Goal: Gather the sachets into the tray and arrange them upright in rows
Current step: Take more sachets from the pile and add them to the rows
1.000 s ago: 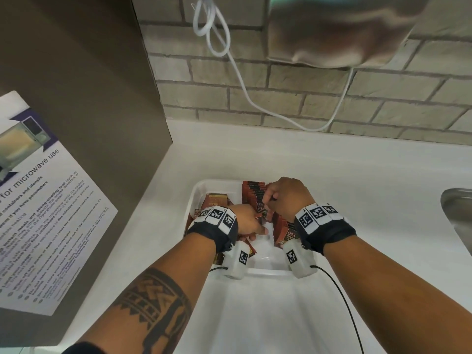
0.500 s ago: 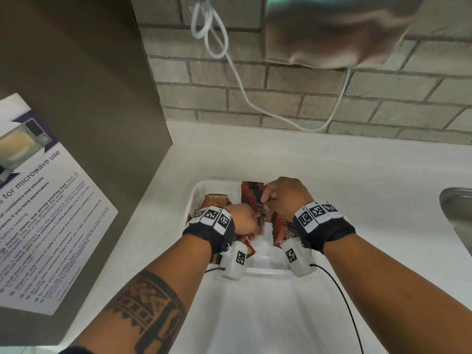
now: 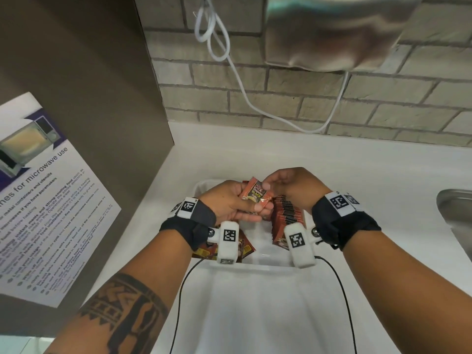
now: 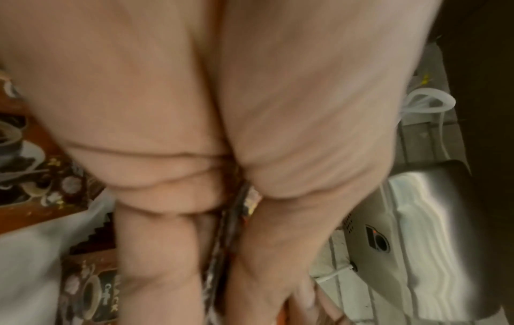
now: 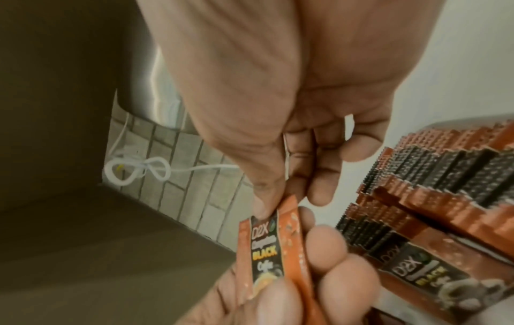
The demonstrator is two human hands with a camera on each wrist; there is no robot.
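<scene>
Bare white tray floor at frame centre open; upright orange sachet row blocks right, loose brown sachets left, grey cabinet panel walls upper left.

Grey brick wall behind white countertop, brown cabinet side panel at left carrying a microwave-use notice, steel wall-mounted unit with looped white cable overhead, steel sink at right edge.
</scene>
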